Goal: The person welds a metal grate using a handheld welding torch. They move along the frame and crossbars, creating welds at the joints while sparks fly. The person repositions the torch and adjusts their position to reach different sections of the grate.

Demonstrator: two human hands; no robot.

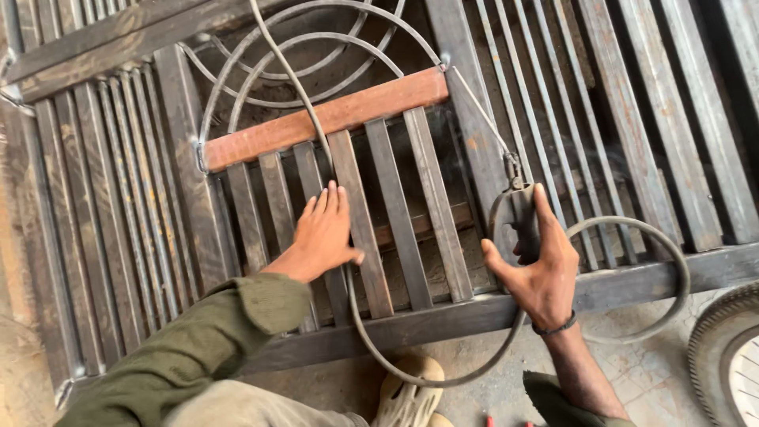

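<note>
My left hand (322, 234) lies flat, fingers together, on the upright steel slats (395, 213) of a metal gate frame (443, 320) laid on the ground. My right hand (538, 265) grips a dark welding electrode holder (515, 213). A thin electrode rod (478, 111) runs from its jaw up to the right end of a rusty orange crossbar (332, 115). A grey cable (443, 375) loops from the holder below the frame and up across the slats.
Curved steel rings (237, 75) sit above the crossbar. Thin vertical bars (134, 205) fill the panels left and right. A tyre (727, 356) stands at the lower right. My sandalled foot (407, 395) rests on the concrete floor under the frame.
</note>
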